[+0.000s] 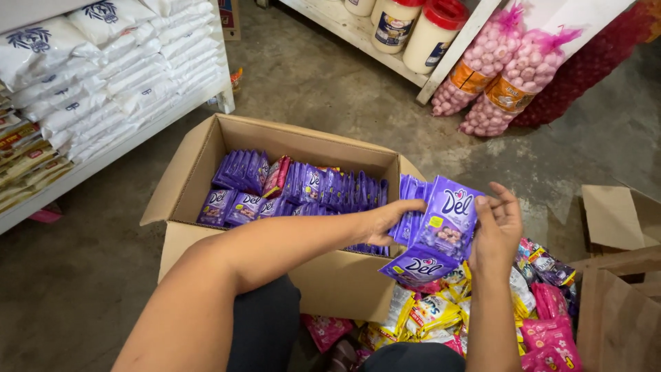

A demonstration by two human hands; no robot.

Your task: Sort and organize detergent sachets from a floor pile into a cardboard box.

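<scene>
Centre right of frame: both hands hold a strip of purple sachets, joined packets hanging in a short chain just past the right edge of an open cardboard box. Left hand reaches across the box corner, fingers closed on the upper left of the strip, where several sachets bunch together. Right hand is at the strip's right side, fingers curled around its edge, thumb pointing up-left. Box sits mid-frame on a grey concrete floor, flaps open, packed with more purple sachets in rows; one reddish packet stands among them. Lower right: loose heap of yellow, white and pink sachets on the floor under the hands. Upper left: white shelf stacked with white bags. Top centre: jars with red lids on a low shelf. Upper right: two mesh sacks of garlic leaning against it. Right edge: flattened cardboard pieces.
</scene>
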